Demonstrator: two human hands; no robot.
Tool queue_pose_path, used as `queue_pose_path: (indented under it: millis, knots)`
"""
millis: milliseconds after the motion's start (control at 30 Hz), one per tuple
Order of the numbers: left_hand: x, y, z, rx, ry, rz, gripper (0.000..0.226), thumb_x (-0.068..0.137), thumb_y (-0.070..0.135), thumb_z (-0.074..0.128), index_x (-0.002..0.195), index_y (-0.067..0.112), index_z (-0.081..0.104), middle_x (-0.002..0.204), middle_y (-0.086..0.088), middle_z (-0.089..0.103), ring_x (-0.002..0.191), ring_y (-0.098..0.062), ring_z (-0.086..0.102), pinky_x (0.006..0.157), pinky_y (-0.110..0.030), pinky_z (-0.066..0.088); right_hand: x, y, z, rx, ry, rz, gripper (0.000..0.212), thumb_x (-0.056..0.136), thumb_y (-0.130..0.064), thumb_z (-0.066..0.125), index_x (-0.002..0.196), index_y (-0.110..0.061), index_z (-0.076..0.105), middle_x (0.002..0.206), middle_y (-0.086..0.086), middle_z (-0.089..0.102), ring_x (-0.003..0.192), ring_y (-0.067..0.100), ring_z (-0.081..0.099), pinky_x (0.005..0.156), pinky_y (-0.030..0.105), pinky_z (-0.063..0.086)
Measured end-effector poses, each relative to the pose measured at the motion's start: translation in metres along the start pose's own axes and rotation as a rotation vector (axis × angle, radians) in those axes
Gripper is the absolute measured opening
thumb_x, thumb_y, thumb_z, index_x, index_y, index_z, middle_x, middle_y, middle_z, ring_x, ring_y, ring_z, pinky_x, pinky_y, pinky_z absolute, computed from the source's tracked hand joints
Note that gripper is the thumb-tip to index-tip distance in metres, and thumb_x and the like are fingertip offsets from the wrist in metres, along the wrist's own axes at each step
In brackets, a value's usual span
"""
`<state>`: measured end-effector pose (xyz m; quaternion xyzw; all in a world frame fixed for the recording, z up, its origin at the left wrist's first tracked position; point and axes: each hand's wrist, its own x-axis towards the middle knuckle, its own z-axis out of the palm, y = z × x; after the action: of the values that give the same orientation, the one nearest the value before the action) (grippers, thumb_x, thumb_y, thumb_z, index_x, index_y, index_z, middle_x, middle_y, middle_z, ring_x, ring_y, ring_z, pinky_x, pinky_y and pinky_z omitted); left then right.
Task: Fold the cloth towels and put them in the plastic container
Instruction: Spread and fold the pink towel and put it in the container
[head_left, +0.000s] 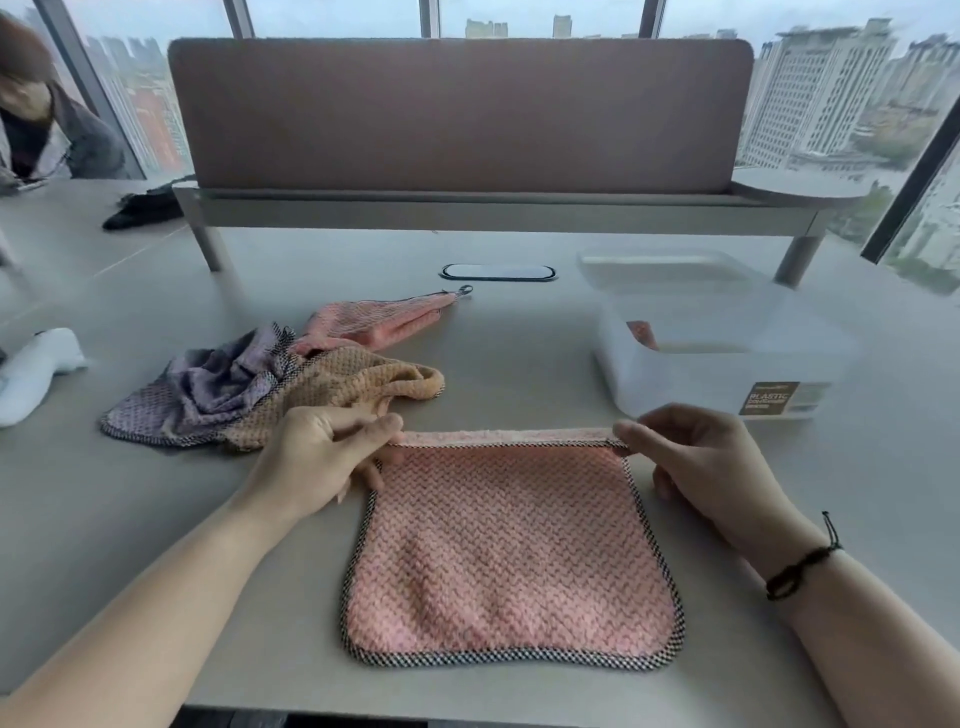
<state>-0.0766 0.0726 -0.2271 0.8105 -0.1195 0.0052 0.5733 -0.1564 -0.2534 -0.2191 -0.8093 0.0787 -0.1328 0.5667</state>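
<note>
A pink towel (511, 561) lay flat on the grey bench (156, 519) between the person's two hands, a nubbly, waffle-like weave edged all round with a black-and-white checked binding. Its shape was roughly square with rounded near corners, and its far edge was lifted and rolled toward the person, showing a fluffier, paler underside. That raised edge ran straight across from one hand to the other.

The left hand (324, 457) pinched the far left corner between thumb and forefinger, the other fingers curled underneath and partly hidden by the cloth. The right hand (696, 462) pinched the far right corner the same way; its lower fingers were hard to make out. A dark cord bracelet (802, 564) circled the right wrist.

Beyond the left hand sat a rumpled heap: a purple towel (208, 389), a tan towel (332, 389) and another pink one (379, 322) stretched away with a small hanging loop at its tip. Beyond the right hand stood a clear plastic container (711, 338), blurred, with a brown label on its near wall and a scrap of pink just visible inside. To the far left of the left hand a white object (36, 369) was cut off by the frame.
</note>
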Motion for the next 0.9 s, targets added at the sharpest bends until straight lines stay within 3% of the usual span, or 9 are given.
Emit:
queue_pose_path:
  millis: [100, 300, 433, 600, 767, 833, 900]
  knots:
    - [-0.013, 0.002, 0.0, 0.076, -0.036, 0.031, 0.009, 0.082, 0.018, 0.074, 0.076, 0.013, 0.079, 0.065, -0.007, 0.074, 0.039, -0.008, 0.055, 0.038, -0.013, 0.037, -0.007, 0.006, -0.003, -0.054, -0.021, -0.015, 0.013, 0.074, -0.015, 0.085, 0.075, -0.011, 0.073, 0.063, 0.007, 0.072, 0.041, 0.013, 0.05, 0.048, 0.02, 0.042]
    - [-0.021, 0.001, -0.001, 0.099, -0.048, 0.051, 0.006, 0.079, 0.015, 0.078, 0.074, 0.011, 0.078, 0.063, -0.008, 0.073, 0.046, -0.013, 0.057, 0.049, -0.018, 0.048, -0.015, 0.009, -0.006, -0.088, -0.06, -0.02, 0.012, 0.073, -0.015, 0.086, 0.075, -0.016, 0.074, 0.068, 0.007, 0.073, 0.05, 0.009, 0.054, 0.053, 0.022, 0.045]
    - [-0.023, 0.002, 0.001, 0.186, -0.034, 0.087, 0.011, 0.078, 0.012, 0.082, 0.069, 0.012, 0.076, 0.06, -0.002, 0.072, 0.045, -0.005, 0.057, 0.049, -0.015, 0.047, -0.018, 0.011, -0.008, -0.148, -0.105, -0.036, 0.013, 0.072, -0.016, 0.086, 0.074, -0.018, 0.073, 0.068, 0.006, 0.072, 0.054, 0.009, 0.054, 0.06, 0.026, 0.044]
    - [-0.027, -0.002, 0.004, 0.375, 0.004, 0.178, 0.016, 0.073, 0.019, 0.087, 0.063, 0.022, 0.075, 0.056, 0.009, 0.068, 0.05, -0.003, 0.058, 0.05, -0.01, 0.042, -0.018, 0.016, -0.005, -0.267, -0.117, -0.093, 0.017, 0.069, -0.023, 0.088, 0.072, -0.028, 0.072, 0.066, -0.003, 0.071, 0.053, 0.007, 0.053, 0.06, 0.026, 0.045]
    - [-0.028, -0.006, 0.003, 0.51, 0.007, 0.295, 0.021, 0.073, 0.026, 0.087, 0.06, 0.025, 0.071, 0.043, 0.009, 0.045, 0.042, -0.006, 0.04, 0.043, -0.014, 0.032, -0.021, 0.016, -0.005, -0.33, -0.092, -0.13, 0.018, 0.068, -0.027, 0.087, 0.073, -0.031, 0.071, 0.065, -0.006, 0.067, 0.051, 0.002, 0.05, 0.057, 0.023, 0.044]
    - [-0.028, -0.003, 0.002, 0.638, 0.051, 0.373, 0.022, 0.075, 0.043, 0.08, 0.063, 0.028, 0.07, 0.045, 0.011, 0.041, 0.042, -0.007, 0.038, 0.041, -0.02, 0.033, -0.021, 0.014, -0.003, -0.351, -0.024, -0.127, 0.019, 0.069, -0.033, 0.085, 0.081, -0.034, 0.07, 0.067, -0.005, 0.062, 0.053, 0.005, 0.051, 0.058, 0.023, 0.044]
    - [-0.027, 0.004, 0.004, 0.748, 0.111, 0.458, 0.026, 0.079, 0.053, 0.066, 0.071, 0.029, 0.073, 0.057, 0.015, 0.051, 0.051, -0.002, 0.047, 0.044, -0.02, 0.037, -0.022, 0.009, 0.003, -0.478, 0.092, -0.188, 0.018, 0.074, -0.037, 0.08, 0.088, -0.035, 0.068, 0.073, -0.008, 0.056, 0.059, 0.006, 0.05, 0.06, 0.024, 0.042]
